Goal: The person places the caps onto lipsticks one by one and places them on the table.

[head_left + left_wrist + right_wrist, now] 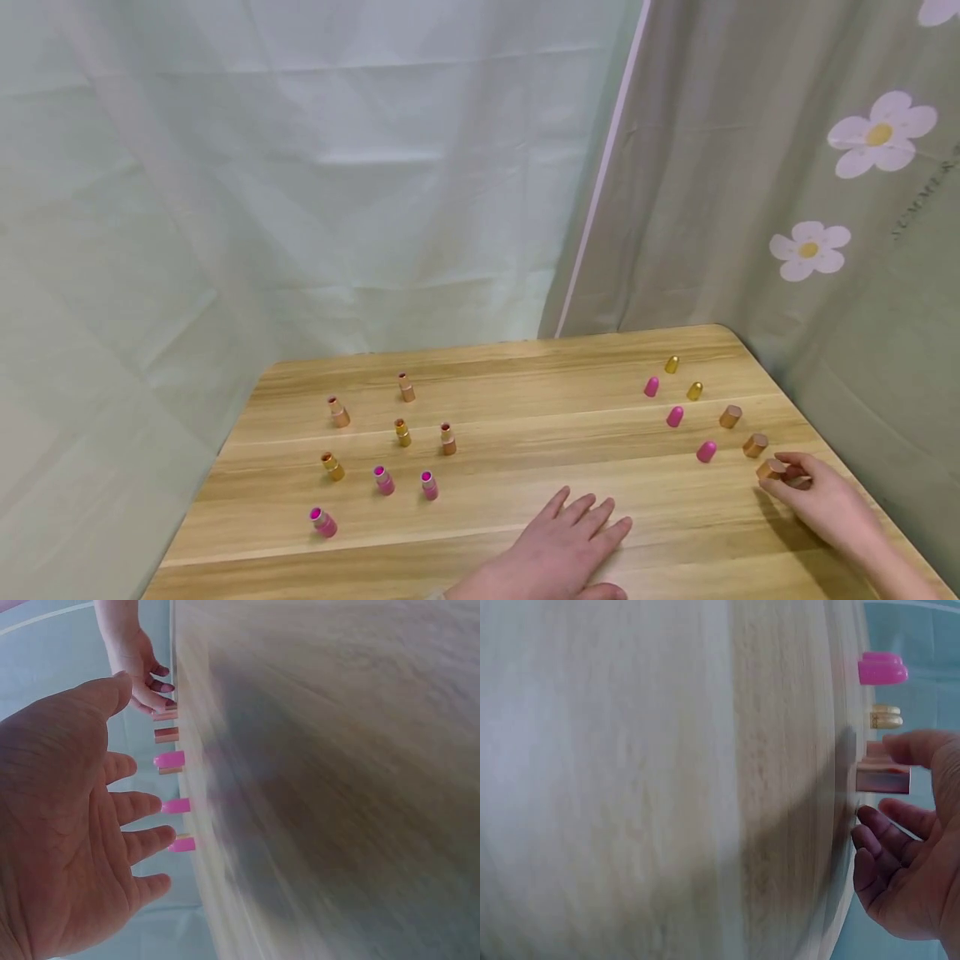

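Observation:
My right hand (821,500) is at the table's right side, thumb and index finger around a copper-coloured hexagonal lipstick cap (771,469). In the right wrist view that cap (883,778) stands upright on the tabletop, the thumb (919,748) at one side and the other fingers curled at the other. Palm down, my left hand (558,546) is spread low over the front middle of the table, holding nothing. Two more copper caps (755,445) stand just beyond the right hand. Pink bullet-shaped caps (707,452) and gold ones (695,391) stand to their left and behind.
On the left half of the wooden table (525,417) stand several uncapped lipstick tubes: pink (384,481), gold (333,467) and copper-coloured (448,439). A pale curtain (375,183) hangs behind the far edge, and a flowered grey curtain (697,208) borders the right.

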